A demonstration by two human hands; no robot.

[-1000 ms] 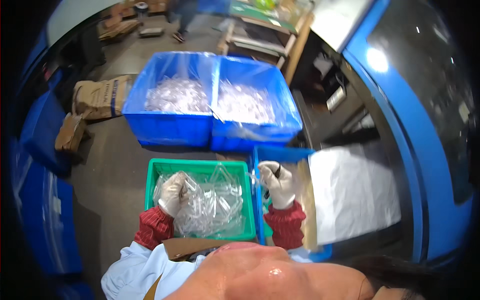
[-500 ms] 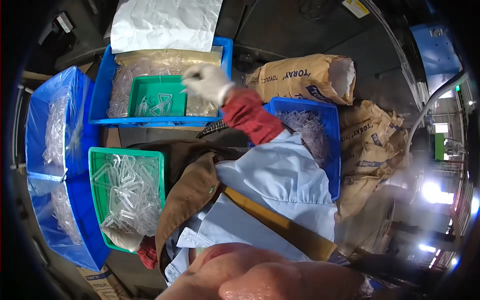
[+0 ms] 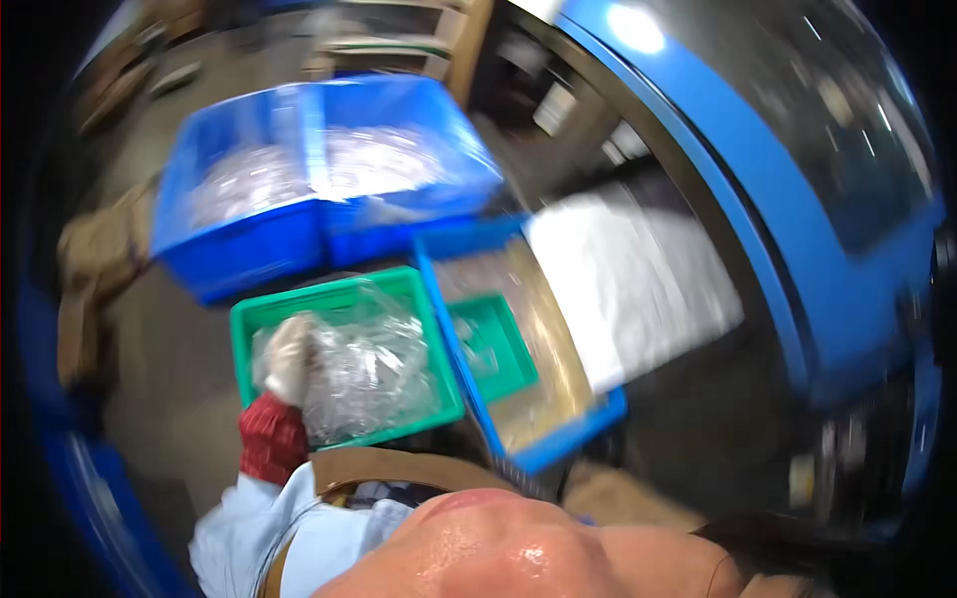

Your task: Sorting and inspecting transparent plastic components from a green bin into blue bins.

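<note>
The left hand [image 3: 291,354] is blurred — its grip unclear — over smeared clear plastic pieces [image 3: 371,377].

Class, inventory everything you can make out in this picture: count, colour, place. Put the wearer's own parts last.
Lined bins: 2, blue, upper left
Crate: 1, green, below bins
Plastic pieces: too many to count, clear, in crate
Long tray: 1, blue, right of crate
Small tray: 1, green, inside long tray
Sheet: 1, white, overlapping long tray's right side
Machine: 1, blue, right
Packages: at least 2, brown, far left, blurred
Shelving: 1, pale, top
Left hand: 1, white-gloved, in crate
Red cuff: 1, red, left wrist
Right hand: not in view
</note>
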